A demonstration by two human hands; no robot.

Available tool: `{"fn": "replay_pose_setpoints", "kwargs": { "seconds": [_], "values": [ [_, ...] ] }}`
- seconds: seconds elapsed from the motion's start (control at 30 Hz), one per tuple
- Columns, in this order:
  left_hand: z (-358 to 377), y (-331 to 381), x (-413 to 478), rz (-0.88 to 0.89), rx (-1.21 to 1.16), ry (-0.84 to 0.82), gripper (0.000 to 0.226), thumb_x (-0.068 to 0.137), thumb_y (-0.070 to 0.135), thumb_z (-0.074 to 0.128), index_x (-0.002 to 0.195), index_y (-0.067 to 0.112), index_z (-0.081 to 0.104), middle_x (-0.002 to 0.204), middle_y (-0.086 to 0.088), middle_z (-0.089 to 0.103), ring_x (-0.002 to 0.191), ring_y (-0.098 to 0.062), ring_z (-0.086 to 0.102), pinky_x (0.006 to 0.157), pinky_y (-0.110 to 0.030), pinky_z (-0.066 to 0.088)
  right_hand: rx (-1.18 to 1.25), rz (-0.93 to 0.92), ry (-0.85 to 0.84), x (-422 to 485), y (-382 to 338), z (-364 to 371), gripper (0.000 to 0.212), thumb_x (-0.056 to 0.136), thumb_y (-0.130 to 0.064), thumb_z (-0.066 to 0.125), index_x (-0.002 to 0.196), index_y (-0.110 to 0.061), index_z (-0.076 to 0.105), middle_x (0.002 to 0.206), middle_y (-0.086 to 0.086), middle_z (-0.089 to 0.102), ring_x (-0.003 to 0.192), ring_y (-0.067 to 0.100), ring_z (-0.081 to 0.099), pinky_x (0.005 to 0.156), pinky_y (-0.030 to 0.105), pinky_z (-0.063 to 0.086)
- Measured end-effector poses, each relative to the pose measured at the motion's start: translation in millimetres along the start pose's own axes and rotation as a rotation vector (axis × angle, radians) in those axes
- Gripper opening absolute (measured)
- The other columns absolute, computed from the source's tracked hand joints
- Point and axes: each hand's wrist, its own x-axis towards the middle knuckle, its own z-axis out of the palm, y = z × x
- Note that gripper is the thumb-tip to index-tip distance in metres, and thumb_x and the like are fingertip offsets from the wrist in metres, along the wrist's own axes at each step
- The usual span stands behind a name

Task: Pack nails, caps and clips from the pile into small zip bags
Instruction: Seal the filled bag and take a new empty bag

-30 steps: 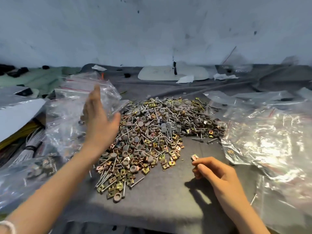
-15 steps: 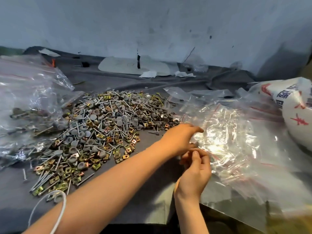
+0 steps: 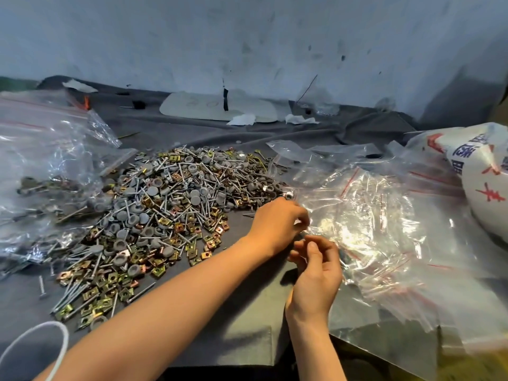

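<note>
Pinching at the near left edge of the heap of empty zip bags point(image 3: 371, 224) with the left hand point(image 3: 277, 221), arm crossed over to the right, fingertips bunched together on the clear film. Holding the right hand point(image 3: 316, 270) just below it, almost touching, fingers curled inward and thumb upright against the plastic; cannot tell what, if anything, sits inside that curl.

Finding the pile point(image 3: 170, 210) mid-cloth, left of both hands, its right fringe just beside the left knuckles: nails point(image 3: 141, 292), grey caps point(image 3: 152, 191) and brass-coloured clips point(image 3: 159, 271), all mixed. Hemmed in on the left by filled bags point(image 3: 46, 166) that touch and partly cover the pile's margin, and on the far right by bag film lapping over a few caps.

Leaving open room only in two places: a bare strip of grey cloth point(image 3: 233, 312) between pile and front edge, crossed by the left forearm, and a band behind the pile up to the foot of the wall point(image 3: 247, 37), dotted with a pale board point(image 3: 198, 108) and paper scraps point(image 3: 242, 119).

Ending the cloth in a stepped corner just left of the right wrist, with bag film running on past it to the right. Closing off the right side with a white printed sack point(image 3: 483, 182) resting against the bag heap. Looping at the lower left corner, a white cord point(image 3: 59, 350) by the left arm.
</note>
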Motion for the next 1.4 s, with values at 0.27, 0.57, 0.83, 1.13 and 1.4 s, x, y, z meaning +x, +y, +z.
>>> {"fn": "replay_pose_setpoints", "kwargs": {
  "seconds": [0.27,0.57,0.83,1.13,1.4],
  "values": [
    [-2.7,5.7,-6.4,0.027,-0.094,0.027,0.015,0.089,0.015,0.060,0.105,0.013,0.059,0.109,-0.006,0.065,0.107,-0.025,0.055,0.085,-0.042,0.046,-0.083,-0.060,-0.045,-4.0,-4.8,0.2,0.023,0.096,-0.001,0.047,0.084,-0.017,0.060,0.070,-0.010,0.064,0.065,0.005,0.057,0.061,0.017,0.048],
    [0.7,32.4,-65.9,0.511,-0.186,-0.374,0.071,0.087,0.033,0.071,0.148,0.016,0.039,0.159,-0.005,0.027,0.150,-0.017,0.013,0.123,-0.035,0.009,-0.272,-0.560,0.144,0.5,-56.8,-57.1,0.012,0.091,-0.026,0.051,0.090,-0.033,0.061,0.081,-0.008,0.064,0.074,0.013,0.060,0.069,0.022,0.049],
    [4.8,38.1,-77.7,0.542,-0.132,-0.343,0.035,0.095,0.013,0.057,0.129,0.017,0.064,0.137,-0.001,0.059,0.129,-0.019,0.051,0.105,-0.039,0.039,-0.373,-0.535,0.098,21.8,-71.4,-64.9,0.014,0.091,-0.023,0.050,0.090,-0.035,0.058,0.077,-0.016,0.062,0.073,0.004,0.059,0.066,0.017,0.049],
    [-44.4,-6.0,-91.0,-0.431,-1.248,0.029,0.014,0.089,0.000,0.061,0.081,0.006,0.070,0.073,-0.006,0.074,0.067,-0.016,0.073,0.059,-0.016,0.055,-0.498,-0.851,-0.324,-8.3,-64.9,-18.7,0.006,0.091,-0.021,0.056,0.092,-0.016,0.061,0.083,-0.001,0.063,0.078,0.011,0.061,0.073,0.021,0.046],
    [-44.6,-25.9,-115.9,-0.555,-1.318,0.152,0.018,0.091,-0.005,0.054,0.088,0.000,0.072,0.083,-0.008,0.075,0.077,-0.011,0.072,0.068,-0.016,0.056,-0.699,-0.713,-0.669,-11.5,-11.8,9.2,0.017,0.087,-0.017,0.062,0.097,-0.004,0.067,0.094,0.005,0.061,0.088,0.022,0.062,0.076,0.031,0.050]
  ]
}}
